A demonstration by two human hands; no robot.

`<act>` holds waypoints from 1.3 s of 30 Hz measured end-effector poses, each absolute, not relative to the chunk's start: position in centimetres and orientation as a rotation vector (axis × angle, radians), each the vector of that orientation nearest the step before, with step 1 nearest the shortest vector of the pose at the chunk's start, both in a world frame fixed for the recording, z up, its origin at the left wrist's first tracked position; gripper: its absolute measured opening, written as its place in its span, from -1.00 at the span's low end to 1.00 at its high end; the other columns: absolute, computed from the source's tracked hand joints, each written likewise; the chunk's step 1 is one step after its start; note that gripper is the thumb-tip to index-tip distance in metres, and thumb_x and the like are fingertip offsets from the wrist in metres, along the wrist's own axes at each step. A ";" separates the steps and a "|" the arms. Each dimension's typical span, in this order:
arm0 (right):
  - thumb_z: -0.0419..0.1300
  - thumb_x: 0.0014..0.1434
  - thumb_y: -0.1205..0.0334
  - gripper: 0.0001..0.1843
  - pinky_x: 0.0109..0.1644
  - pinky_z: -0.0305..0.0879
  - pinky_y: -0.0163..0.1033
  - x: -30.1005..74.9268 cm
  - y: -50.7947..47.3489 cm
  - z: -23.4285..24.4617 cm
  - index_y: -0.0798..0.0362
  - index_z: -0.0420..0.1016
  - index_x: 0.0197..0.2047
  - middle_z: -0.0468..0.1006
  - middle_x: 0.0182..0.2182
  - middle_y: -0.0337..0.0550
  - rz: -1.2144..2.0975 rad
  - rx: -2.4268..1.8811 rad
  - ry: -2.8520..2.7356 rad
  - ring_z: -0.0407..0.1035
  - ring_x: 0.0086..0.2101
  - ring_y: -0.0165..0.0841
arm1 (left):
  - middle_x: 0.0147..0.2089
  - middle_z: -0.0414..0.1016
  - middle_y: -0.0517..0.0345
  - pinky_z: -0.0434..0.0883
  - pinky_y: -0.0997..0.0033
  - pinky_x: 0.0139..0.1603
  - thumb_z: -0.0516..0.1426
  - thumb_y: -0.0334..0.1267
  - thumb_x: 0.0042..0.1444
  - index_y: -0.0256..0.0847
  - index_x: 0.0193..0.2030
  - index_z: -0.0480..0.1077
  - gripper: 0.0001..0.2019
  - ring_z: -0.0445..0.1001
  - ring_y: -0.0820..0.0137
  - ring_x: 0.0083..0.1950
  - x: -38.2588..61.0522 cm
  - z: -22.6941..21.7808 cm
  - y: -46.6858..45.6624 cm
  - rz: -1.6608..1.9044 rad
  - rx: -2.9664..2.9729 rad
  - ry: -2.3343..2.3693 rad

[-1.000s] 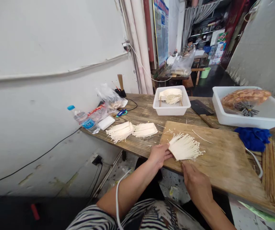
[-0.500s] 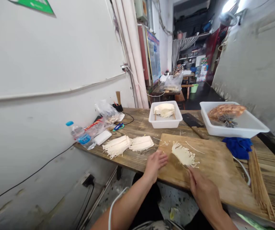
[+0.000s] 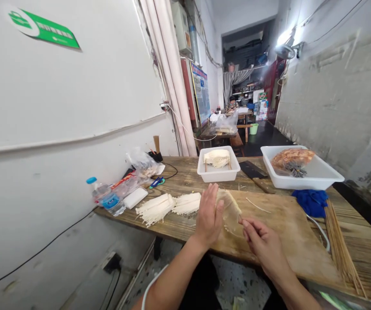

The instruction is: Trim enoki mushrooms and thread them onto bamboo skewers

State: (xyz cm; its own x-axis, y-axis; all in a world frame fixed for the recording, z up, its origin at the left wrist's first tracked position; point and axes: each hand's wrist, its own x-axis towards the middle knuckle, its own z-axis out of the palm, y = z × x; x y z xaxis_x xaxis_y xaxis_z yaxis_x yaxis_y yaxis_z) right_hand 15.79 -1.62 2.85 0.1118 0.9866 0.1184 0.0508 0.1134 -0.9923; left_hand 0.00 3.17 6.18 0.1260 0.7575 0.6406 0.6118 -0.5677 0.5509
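Observation:
My left hand (image 3: 208, 213) is raised above the wooden cutting board (image 3: 279, 228), fingers straight and together, its palm pressed against a bundle of enoki mushrooms (image 3: 230, 207). My right hand (image 3: 260, 241) pinches the bundle's lower end with fingertips. Two more enoki bundles (image 3: 169, 206) lie on the table to the left of the board.
A small white tub (image 3: 218, 171) with skewered enoki stands behind the board. A cleaver (image 3: 255, 172), a large white tray (image 3: 301, 170) with a bagged item, a blue cloth (image 3: 311, 201) and bamboo skewers (image 3: 340, 245) are to the right. A water bottle (image 3: 105, 197) and bags sit left.
The enoki bundle has been lifted off the board between both hands and gathered narrower. The camera has tilted up, showing more of the corridor.

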 end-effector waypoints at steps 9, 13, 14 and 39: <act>0.23 -0.09 -0.30 -0.40 -0.73 -0.14 -0.41 15.3 -1.3 0.8 0.11 0.47 -0.27 0.24 -0.63 -0.37 1.291 -1.154 -0.887 -0.08 -0.74 -0.61 | 0.16 0.46 0.03 -0.03 -0.01 0.39 -0.09 -0.17 0.32 -0.16 0.17 0.34 -0.62 0.39 0.29 0.20 0.3 3.9 8.2 0.951 2.254 1.296; 0.25 -0.08 -0.20 -0.41 -0.67 0.06 -0.39 16.9 -1.7 -0.7 0.10 0.38 -0.14 0.29 -0.59 -0.38 1.273 -1.179 -0.845 0.08 -0.69 -0.55 | 0.09 0.52 0.04 0.12 0.08 0.34 -0.05 -0.21 0.28 -0.17 0.04 0.45 -0.67 0.44 0.30 0.13 3.6 2.0 9.7 0.802 2.299 1.230; 0.26 -0.09 -0.16 -0.37 -0.64 0.13 -0.36 17.3 -2.0 -1.0 0.11 0.35 -0.06 0.30 -0.57 -0.38 1.263 -1.191 -0.845 0.15 -0.66 -0.51 | 0.07 0.53 0.05 0.14 0.07 0.33 -0.05 -0.22 0.28 -0.17 0.02 0.46 -0.68 0.45 0.30 0.12 4.4 1.6 9.8 0.760 2.309 1.217; -0.03 0.18 -0.18 -0.53 -0.66 -0.07 -0.32 16.4 -8.5 -5.8 0.02 0.46 -0.31 0.08 -0.75 -0.39 1.160 -1.491 -0.899 0.00 -0.70 -0.42 | 0.42 -0.01 -0.14 -0.31 -0.10 0.43 -0.19 0.00 0.32 -0.32 0.38 -0.02 -0.40 -0.11 0.20 0.46 7.5 -1.1 4.9 0.286 2.731 1.179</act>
State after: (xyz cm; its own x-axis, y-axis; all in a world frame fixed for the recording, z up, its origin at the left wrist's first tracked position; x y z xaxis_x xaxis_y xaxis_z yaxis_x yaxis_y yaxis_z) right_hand 16.43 -8.53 -5.85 0.2629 0.9396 -0.2190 -0.0218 -0.2212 -0.9750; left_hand 7.48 4.88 -1.14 0.6722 0.7316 0.1134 0.7025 -0.6786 0.2146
